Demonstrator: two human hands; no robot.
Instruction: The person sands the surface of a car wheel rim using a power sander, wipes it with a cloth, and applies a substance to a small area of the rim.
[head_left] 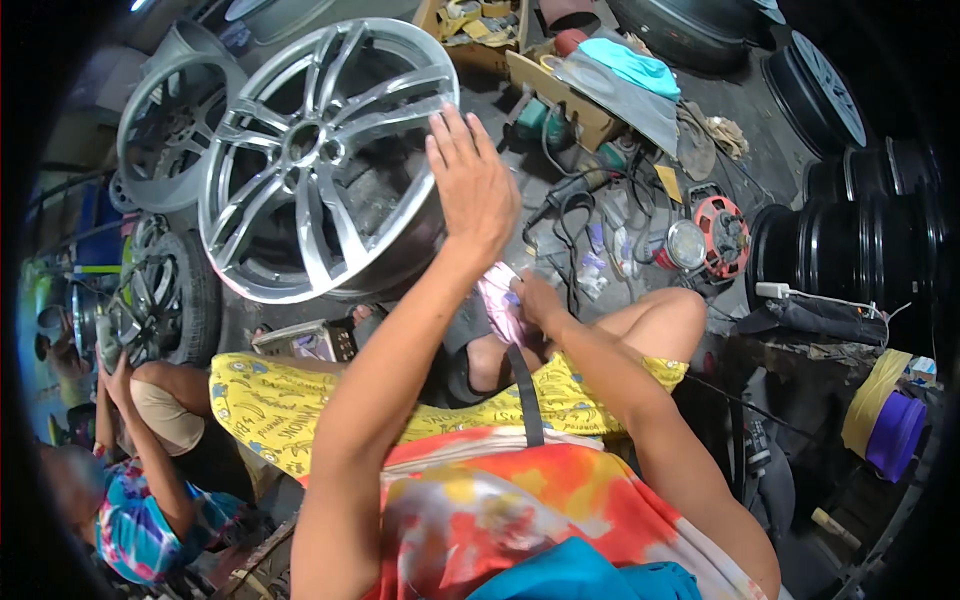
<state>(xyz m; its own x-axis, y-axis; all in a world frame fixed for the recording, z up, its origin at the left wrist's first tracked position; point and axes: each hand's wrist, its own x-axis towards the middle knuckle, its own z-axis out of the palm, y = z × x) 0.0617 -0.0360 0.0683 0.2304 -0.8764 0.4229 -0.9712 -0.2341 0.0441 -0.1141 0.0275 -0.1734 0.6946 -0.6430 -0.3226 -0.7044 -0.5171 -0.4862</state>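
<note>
- Closest to the lens, a tie-dyed shirt (500, 520) in orange, red and white fills the lower middle, with yellow patterned shorts (290, 400) just above it.
- At the far left another person in a colourful shirt (135, 535) sits low, one hand raised to a dark wheel (150, 300) that stands upright beside them.
- Upper left, a grey rim (175, 115) leans behind the big silver alloy wheel (320, 160), which stands tilted on the floor just in front of the wearer's knees.
- The left hand (470, 185) lies flat against the right edge of the silver alloy wheel, fingers (450, 135) straight and close together, not curled round anything.
- The right hand (535, 300) sits lower, near the knee, with its fingers closed on a small pink cloth (497, 300); how tightly cannot be told.
- Beyond the hands, the floor (760, 130) carries black cables (570, 215), power tools, and a cardboard box (565, 100) with grey and turquoise rags over it.
- Further right lies a red cable reel (722, 235).
- Along the right side, black tyres (850, 250) stand stacked, and a purple roll (895, 435) sits at the lower right.
</note>
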